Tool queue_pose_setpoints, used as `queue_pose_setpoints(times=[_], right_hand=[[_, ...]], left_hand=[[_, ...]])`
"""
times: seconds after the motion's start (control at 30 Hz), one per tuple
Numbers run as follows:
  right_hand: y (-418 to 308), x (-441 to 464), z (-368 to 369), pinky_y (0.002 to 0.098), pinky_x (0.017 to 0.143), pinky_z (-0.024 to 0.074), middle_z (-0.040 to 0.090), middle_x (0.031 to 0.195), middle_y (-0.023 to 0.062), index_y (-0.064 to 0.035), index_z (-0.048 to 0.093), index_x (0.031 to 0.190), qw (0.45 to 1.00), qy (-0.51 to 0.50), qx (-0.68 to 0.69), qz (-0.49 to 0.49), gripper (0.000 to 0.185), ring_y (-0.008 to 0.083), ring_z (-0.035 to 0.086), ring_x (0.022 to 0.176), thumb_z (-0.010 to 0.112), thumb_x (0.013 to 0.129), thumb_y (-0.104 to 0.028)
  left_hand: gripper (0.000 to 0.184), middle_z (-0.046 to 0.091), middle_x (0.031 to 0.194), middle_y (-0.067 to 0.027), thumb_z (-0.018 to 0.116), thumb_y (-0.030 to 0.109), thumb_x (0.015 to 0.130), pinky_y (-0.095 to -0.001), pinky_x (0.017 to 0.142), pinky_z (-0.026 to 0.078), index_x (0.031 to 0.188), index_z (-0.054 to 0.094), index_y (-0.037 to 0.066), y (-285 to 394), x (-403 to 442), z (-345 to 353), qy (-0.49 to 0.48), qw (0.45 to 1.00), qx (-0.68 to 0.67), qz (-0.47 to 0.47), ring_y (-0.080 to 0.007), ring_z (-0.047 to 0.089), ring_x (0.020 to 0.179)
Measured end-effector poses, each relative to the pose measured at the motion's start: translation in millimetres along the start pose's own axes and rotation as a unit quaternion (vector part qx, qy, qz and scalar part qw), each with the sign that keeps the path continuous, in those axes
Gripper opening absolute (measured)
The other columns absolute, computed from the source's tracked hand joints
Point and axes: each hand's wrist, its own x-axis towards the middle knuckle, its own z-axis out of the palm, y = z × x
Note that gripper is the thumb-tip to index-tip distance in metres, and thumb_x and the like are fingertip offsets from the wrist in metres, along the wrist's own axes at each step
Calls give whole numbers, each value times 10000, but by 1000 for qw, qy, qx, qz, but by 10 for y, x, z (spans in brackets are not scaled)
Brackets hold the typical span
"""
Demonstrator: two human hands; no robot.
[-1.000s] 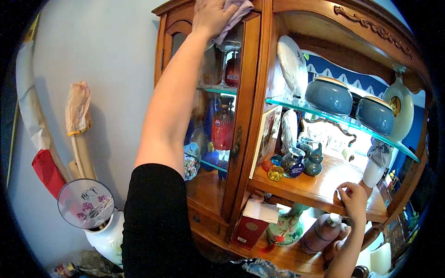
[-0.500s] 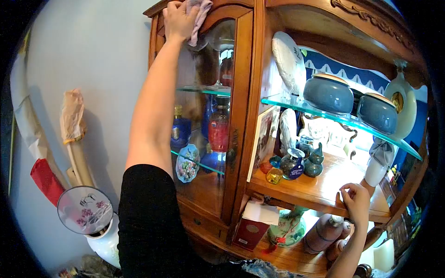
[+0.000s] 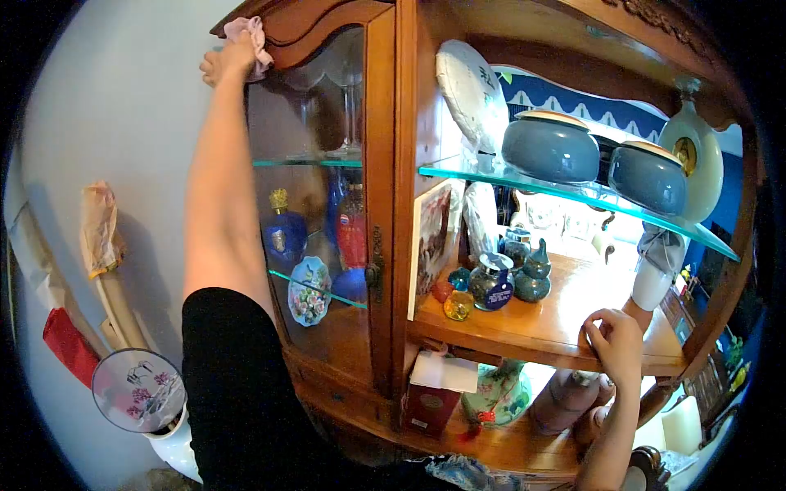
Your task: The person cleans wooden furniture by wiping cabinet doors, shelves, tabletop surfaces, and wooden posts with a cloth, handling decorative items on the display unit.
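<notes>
My left hand [image 3: 228, 64] is raised to the upper left corner of the wooden cabinet [image 3: 381, 188], closed on a pink cloth [image 3: 252, 41] pressed to the door frame's outer edge. Behind the glass door [image 3: 327, 106] stand stemmed glasses, a blue bottle [image 3: 285, 237], a red bottle [image 3: 352, 229] and a floral plate [image 3: 310, 291]. My right hand [image 3: 616, 340] rests at the front edge of the open wooden shelf [image 3: 532, 327], its fingers curled over that edge. Left of it are a dark round jar [image 3: 492, 282] and a teal gourd-shaped ornament [image 3: 534, 274].
Two blue-grey pots [image 3: 550, 147] and a white disc [image 3: 472, 94] stand on the glass shelf [image 3: 573, 196] above. Below are a red box [image 3: 430, 409] and a green vase [image 3: 495, 397]. At the left, a round fan [image 3: 139, 391] and wrapped rolls [image 3: 123, 315] stand in a white vase [image 3: 176, 446].
My left hand has moved with the cloth left and slightly down along the top of the door frame to its outer corner. My right hand stays at the shelf edge. The view has shifted.
</notes>
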Motion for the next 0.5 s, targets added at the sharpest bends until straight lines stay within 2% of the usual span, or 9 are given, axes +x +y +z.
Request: queue_pose_setpoints(times=[0.03, 0.07, 0.1, 0.2, 0.23, 0.33, 0.43, 0.47, 0.5], right_hand=[[-11, 18, -6, 397, 625, 475, 633, 720, 124, -52, 746, 879, 1000, 1, -1, 2, 144, 263, 610, 627, 717, 870, -192], [-9, 10, -2, 400, 626, 474, 630, 718, 124, -52, 744, 878, 1000, 1, -13, 1, 144, 264, 609, 625, 715, 871, -193], [-13, 4, 2, 403, 627, 474, 627, 717, 124, -52, 743, 877, 1000, 1, -23, -2, 145, 265, 608, 624, 712, 872, -194], [-15, 0, 11, 412, 629, 473, 625, 718, 122, -58, 742, 878, 1000, 5, -19, -11, 142, 271, 612, 626, 706, 878, -195], [-7, 2, 10, 414, 632, 475, 628, 722, 122, -59, 742, 880, 1000, 1, -22, -18, 140, 275, 615, 630, 705, 880, -195], [-25, -2, -12, 423, 639, 480, 634, 729, 123, -64, 746, 891, 999, -3, -27, -28, 142, 284, 621, 639, 703, 886, -199], [-25, -3, -3, 429, 645, 484, 638, 736, 124, -64, 748, 904, 999, -8, -24, -22, 151, 290, 627, 647, 702, 897, -207], [28, -3, 40, 429, 646, 485, 639, 740, 126, -60, 748, 912, 999, 5, -35, -29, 162, 290, 630, 648, 701, 907, -214], [24, -14, 31, 429, 646, 485, 639, 740, 126, -60, 748, 912, 999, -4, -36, -30, 162, 290, 630, 648, 701, 907, -214]], left_hand=[[691, 319, 1619, -214, 437, 625, 949, -598, 1182, 242, 1494, 560, 219, -7, 107, -11, -38, 999, 6, -29, -455, 294, 1450], [706, 455, 1548, -234, 417, 598, 950, -539, 1163, 313, 1432, 616, 122, -81, 355, 157, -33, 999, 6, -4, -433, 399, 1423], [706, 455, 1548, -234, 417, 598, 950, -539, 1163, 313, 1432, 616, 122, -61, 325, 182, -35, 999, 8, -3, -433, 399, 1423], [751, 685, 1273, -269, 445, 607, 919, -435, 1041, 444, 1197, 717, -35, 346, -144, 4, -32, 968, -250, 2, -412, 635, 1215], [747, 712, 1223, -246, 473, 634, 911, -455, 1052, 429, 1184, 724, -14, 420, -101, 34, -42, 984, -169, 44, -411, 626, 1227], [477, 664, 1213, -199, 588, 458, 940, -494, 1009, 439, 1195, 713, 74, 1323, -1258, -791, -64, 987, -144, 17, -411, 578, 1188], [410, 657, 1212, -266, 524, 470, 996, -542, 976, 463, 1222, 698, 176, 1590, -1550, -639, 108, 968, -115, 198, -476, 586, 1158], [436, 678, 1122, -299, 531, 498, 986, -543, 953, 480, 1224, 688, 168, 1697, -1559, -551, 123, 948, -262, 130, -475, 627, 1078], [481, 678, 1077, -332, 583, 475, 974, -537, 895, 499, 1154, 702, 44, 1702, -1471, -554, 89, 930, -228, 273, -453, 658, 1030]])
